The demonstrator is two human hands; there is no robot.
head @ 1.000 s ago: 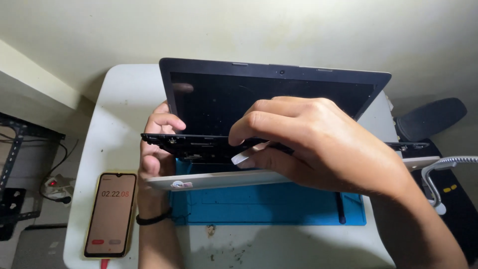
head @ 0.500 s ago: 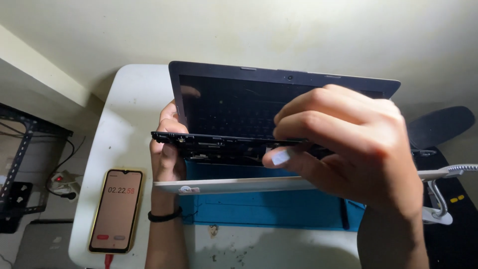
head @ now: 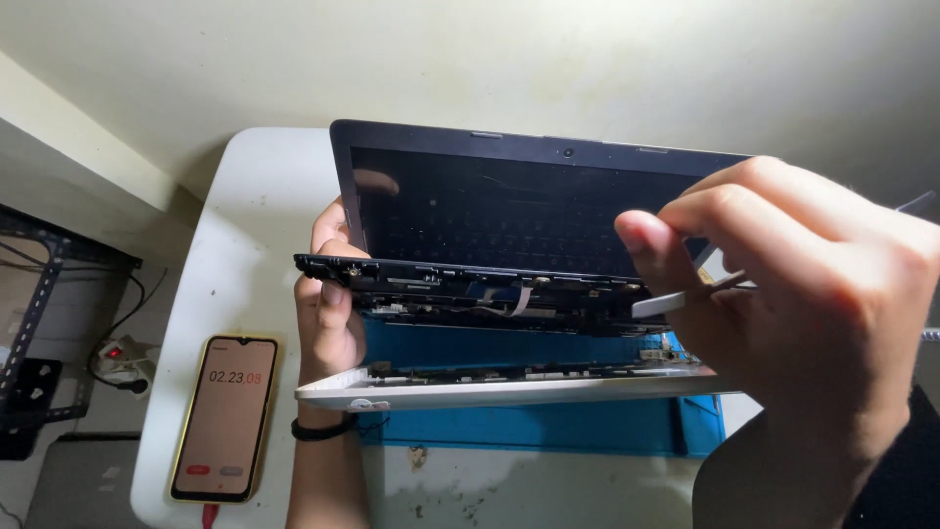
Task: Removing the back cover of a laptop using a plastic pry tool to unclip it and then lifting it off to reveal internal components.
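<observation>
Pale yellow wall fills the top of the view, and below it stands a small white table [head: 245, 225] with rounded corners. On the table lies a blue work mat [head: 548, 426], mostly covered by a laptop [head: 509, 211] that is being taken apart.

A phone [head: 227, 416] in a yellow case lies flat on the left part of the table, just beside the left arm. Its screen shows a timer with digits and two small round buttons near the bottom. A red cable plugs into its lower end.

The laptop's dark screen stands upright and faces the camera. Its black keyboard part [head: 470, 284] is lifted up and apart from the white bottom shell [head: 509, 390], which rests on the mat. A thin flat ribbon cable [head: 519, 301] hangs between the two parts.

The left hand [head: 333, 294] grips the left edge of the black keyboard part, with fingers curled around it. A black band [head: 321, 429] sits on that wrist.

The right hand [head: 783, 294] is very close to the camera and looks big. Its fingers pinch a thin white pry tool [head: 676, 301], whose tip touches the right end of the black part.

The right hand hides the right side of the laptop. A dark metal rack [head: 39, 323] and some wires on the far left are cut off and hard to make out.
</observation>
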